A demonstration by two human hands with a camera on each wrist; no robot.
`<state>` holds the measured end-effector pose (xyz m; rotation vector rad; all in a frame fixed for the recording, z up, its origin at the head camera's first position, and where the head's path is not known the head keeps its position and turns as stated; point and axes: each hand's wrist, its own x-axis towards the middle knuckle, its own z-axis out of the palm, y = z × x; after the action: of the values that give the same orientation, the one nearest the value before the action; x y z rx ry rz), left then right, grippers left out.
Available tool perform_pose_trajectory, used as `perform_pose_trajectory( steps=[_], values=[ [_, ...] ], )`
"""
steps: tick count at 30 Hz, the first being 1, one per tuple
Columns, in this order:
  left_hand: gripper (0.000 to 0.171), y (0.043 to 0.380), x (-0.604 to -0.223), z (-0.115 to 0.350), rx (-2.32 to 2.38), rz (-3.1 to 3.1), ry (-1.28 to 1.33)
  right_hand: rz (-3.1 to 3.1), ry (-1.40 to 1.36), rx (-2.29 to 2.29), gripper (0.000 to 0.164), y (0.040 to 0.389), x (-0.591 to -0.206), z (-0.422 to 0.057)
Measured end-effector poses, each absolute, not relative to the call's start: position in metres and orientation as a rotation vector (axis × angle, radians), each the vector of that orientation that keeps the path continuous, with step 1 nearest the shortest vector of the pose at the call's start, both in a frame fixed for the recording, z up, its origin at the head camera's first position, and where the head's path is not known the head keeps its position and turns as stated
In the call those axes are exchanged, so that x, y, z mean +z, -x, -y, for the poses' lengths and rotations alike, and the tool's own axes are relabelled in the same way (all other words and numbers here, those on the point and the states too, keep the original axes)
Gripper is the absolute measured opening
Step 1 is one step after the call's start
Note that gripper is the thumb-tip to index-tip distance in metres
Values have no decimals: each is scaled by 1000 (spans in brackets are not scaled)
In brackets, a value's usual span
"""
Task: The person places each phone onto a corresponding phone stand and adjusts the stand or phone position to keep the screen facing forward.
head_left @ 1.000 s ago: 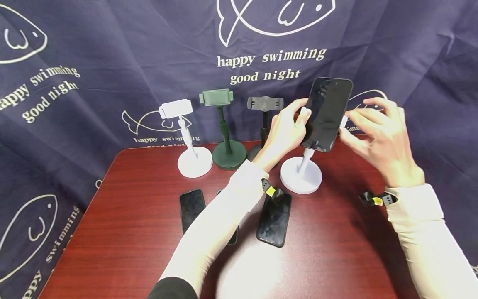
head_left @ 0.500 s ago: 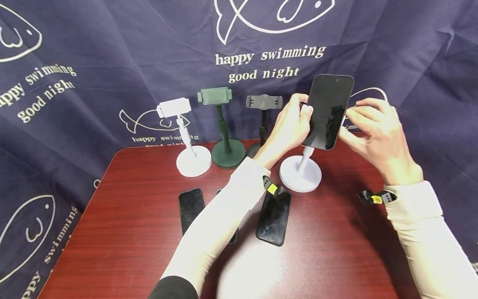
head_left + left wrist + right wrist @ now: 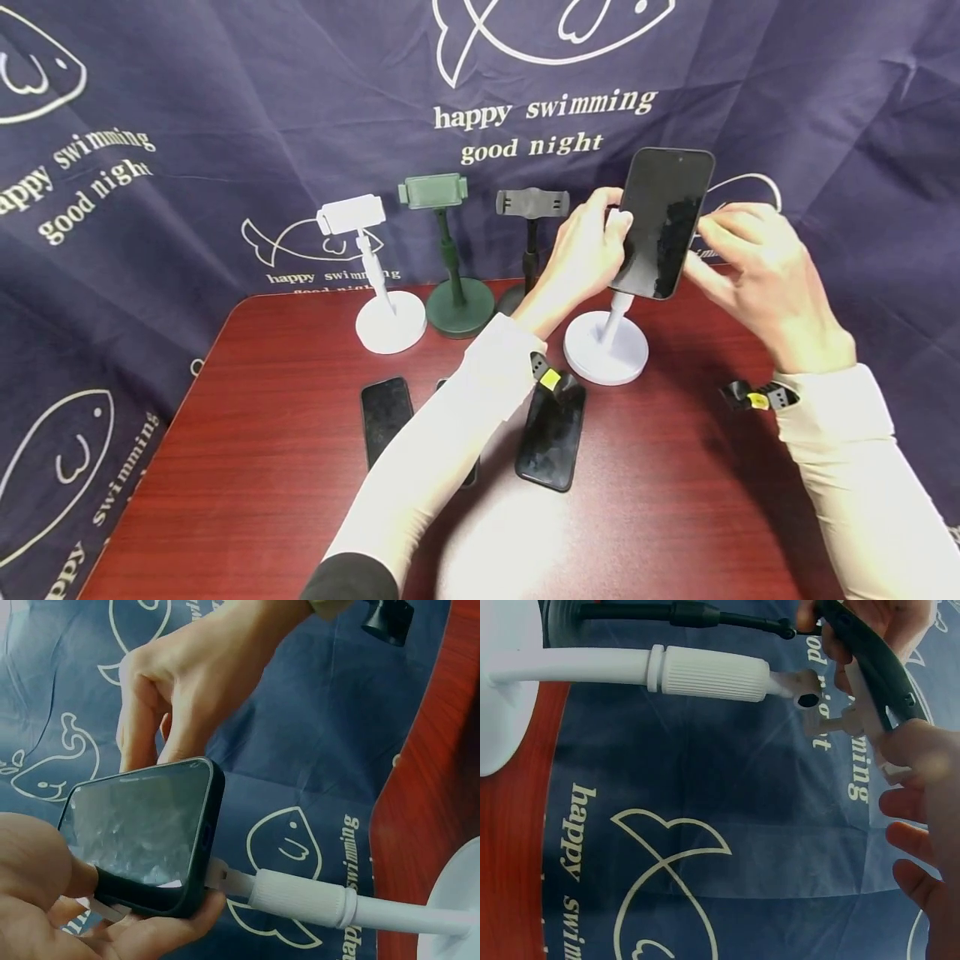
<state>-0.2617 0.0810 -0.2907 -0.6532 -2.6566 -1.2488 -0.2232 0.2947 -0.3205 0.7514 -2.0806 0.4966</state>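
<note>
Phone [image 3: 666, 223] up at head of far-R white stand [image 3: 606, 352], in front of clamp [image 3: 867, 712]. My L hand [image 3: 588, 250] grips one edge, R hand [image 3: 768, 271] pinches other. I'd square it, let clamp bear evenly, w/o twisting stem [image 3: 307, 897].

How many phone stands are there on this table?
4. From left to right in the head view: a white stand, a green stand, a dark stand partly hidden by the left arm, and a second white stand, its holder hidden behind a phone.
</note>
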Motion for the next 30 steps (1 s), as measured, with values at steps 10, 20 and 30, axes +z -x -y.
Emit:
perform_pose_trajectory(
  steps=[10,20,30],
  values=[
    [42,264,-292,-81,-1363,2654,606,2099,-783,436,31,221,-318,-295],
    [40,266,-292,-84,-1411,2633,557,2103,-789,471,32,222,-319,-297],
    [33,266,-287,-84,-1426,2658,527,2081,-808,458,42,224,-315,-298]
  ],
)
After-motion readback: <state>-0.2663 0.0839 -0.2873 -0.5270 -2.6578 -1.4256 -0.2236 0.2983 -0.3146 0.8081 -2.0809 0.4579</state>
